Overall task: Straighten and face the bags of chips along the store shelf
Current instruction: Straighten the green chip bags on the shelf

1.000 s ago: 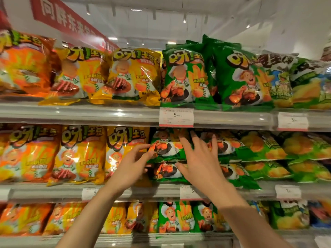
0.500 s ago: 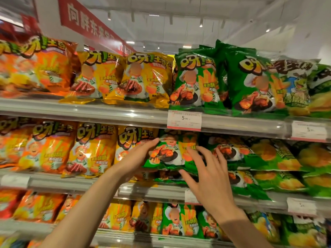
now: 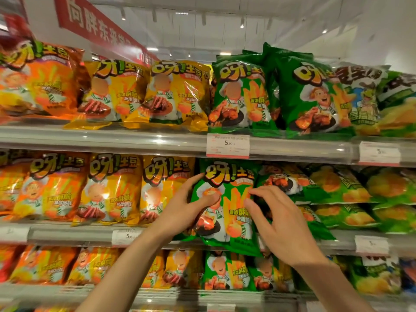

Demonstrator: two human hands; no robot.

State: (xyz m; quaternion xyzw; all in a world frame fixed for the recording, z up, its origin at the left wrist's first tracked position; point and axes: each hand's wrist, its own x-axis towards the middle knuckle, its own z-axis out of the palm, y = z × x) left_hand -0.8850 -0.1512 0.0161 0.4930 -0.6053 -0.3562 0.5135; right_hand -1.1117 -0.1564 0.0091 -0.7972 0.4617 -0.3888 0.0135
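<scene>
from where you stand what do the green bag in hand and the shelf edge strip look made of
Green chip bag: thin glossy plastic film, likely; it crinkles and shows glare.
Shelf edge strip: looks like clear glossy plastic over grey metal, with bright reflections; uncertain.

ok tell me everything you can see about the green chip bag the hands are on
The green chip bag is glossy, crinkled foil with a yellow-orange logo on top and a cartoon chef, fries and a dark plate of food printed below. It stands upright, facing out, on the middle shelf, its bottom edge hanging over the shelf lip. The left hand grips its left side, thumb pressed on the front; the right hand touches its right side. Yellow bags sit to its left.
</scene>
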